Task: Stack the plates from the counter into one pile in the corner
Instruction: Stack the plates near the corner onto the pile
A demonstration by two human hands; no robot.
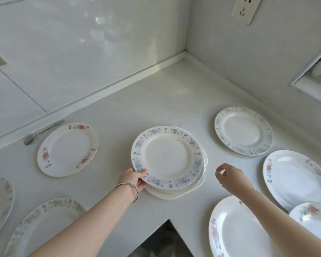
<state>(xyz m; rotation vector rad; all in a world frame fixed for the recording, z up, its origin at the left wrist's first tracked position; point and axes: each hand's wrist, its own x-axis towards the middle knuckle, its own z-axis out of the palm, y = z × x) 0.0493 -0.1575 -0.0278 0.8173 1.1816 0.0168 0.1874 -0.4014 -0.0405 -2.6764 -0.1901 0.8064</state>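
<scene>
A small pile of white plates (167, 156) sits mid-counter; its top plate has a blue flower rim. My left hand (134, 179) grips the pile's near-left edge, thumb on the top rim. My right hand (230, 178) hovers just right of the pile, fingers loosely curled, holding nothing. Single plates lie around: a red-flowered plate (68, 149) at the left, a pale blue-rimmed plate (244, 130) at the right, a large plate (295, 179) far right, another large plate (235, 230) under my right forearm, and two plates (44, 225) at the lower left.
A metal spoon (43, 132) lies by the back wall, left of the red-flowered plate. The white counter (156, 93) runs into the bare corner where the two walls meet. A wall socket (246, 9) is high right; a dark gap (159, 242) opens below the counter's inner edge.
</scene>
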